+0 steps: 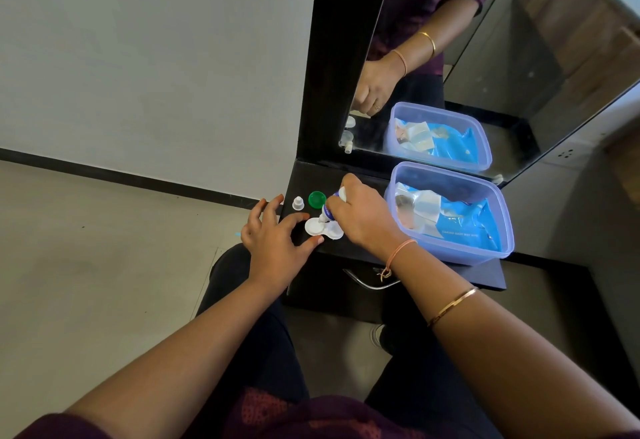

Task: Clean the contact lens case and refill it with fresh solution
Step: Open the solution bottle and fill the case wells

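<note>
Head view, and the tall mirror (433, 40) fills the upper right of the frame. Below it sits the dark worktop (304, 178), with a clear plastic tub (498, 216) holding blue packets at the right. Centre frame, the right hand (360, 220) curls its fingers round the solution bottle (327, 208), tipped nozzle-down into the white lens case (320, 229) lying open on the worktop. The left hand (277, 241) has its fingers spread, forefinger and thumb bracketing the case's left well. Just above the case sits a green cap (317, 199), with a small white cap (298, 203) to its left.
</note>
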